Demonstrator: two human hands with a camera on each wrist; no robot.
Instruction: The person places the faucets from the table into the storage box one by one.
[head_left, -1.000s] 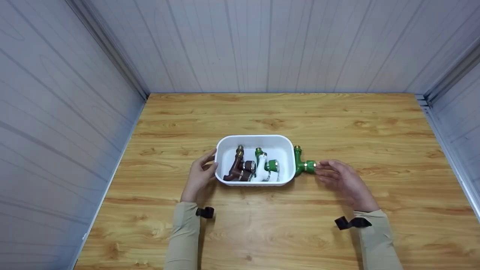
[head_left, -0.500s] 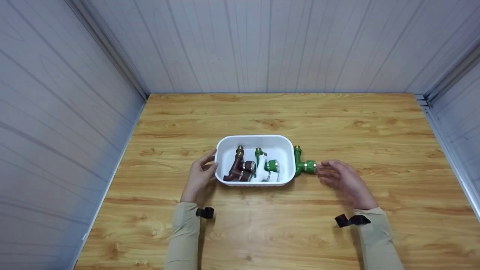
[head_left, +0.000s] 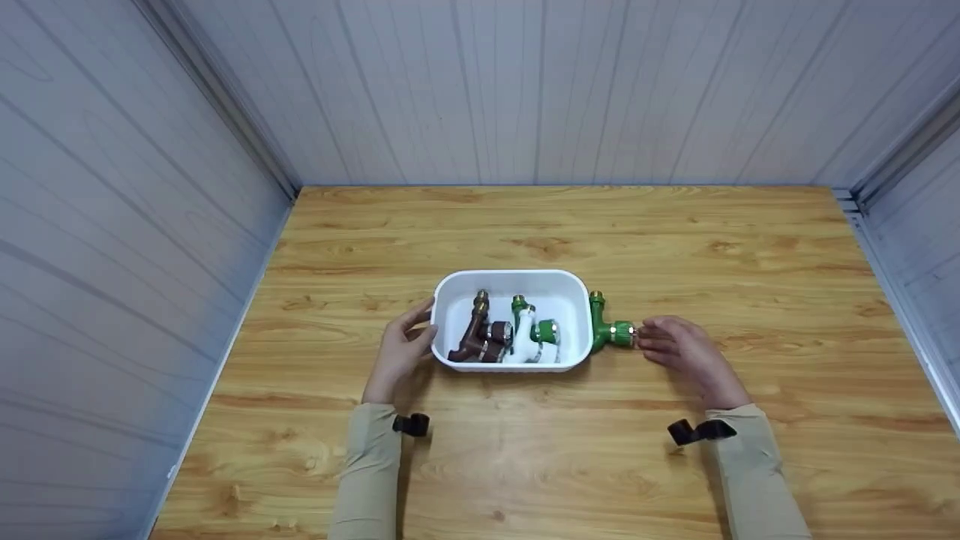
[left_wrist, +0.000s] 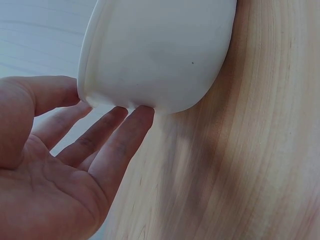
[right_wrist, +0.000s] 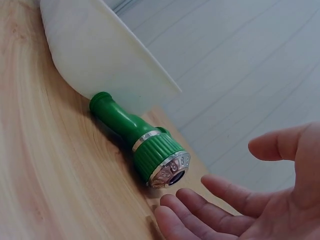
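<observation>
A white plastic tub [head_left: 514,279] stands on the table with several taps inside. Two brown taps [head_left: 469,341] lie at its left, and a white tap [head_left: 523,345] partly covers a green one [head_left: 549,330]. Outside, against the tub's right wall, lies another green tap [head_left: 602,332], its ribbed knob pointing right. My left hand [head_left: 399,349] touches the tub's left end with fairly straight fingertips, the thumb by the rim; the left wrist view shows the fingers [left_wrist: 122,145] at the wall. My right hand [head_left: 690,356] holds nothing, its relaxed fingers [right_wrist: 200,212] just beside the green knob [right_wrist: 157,155].
The wood-grain table [head_left: 525,465] carries the tub. A pale panel wall [head_left: 495,97] rises behind it, with a left side wall [head_left: 112,262] and a right one [head_left: 930,225]. Each cuff has a black wrist mount [head_left: 411,425].
My right hand has shifted very slightly to the right, and its wrist a little upward in the head view. The left hand, the tub and the taps look nearly unchanged.
</observation>
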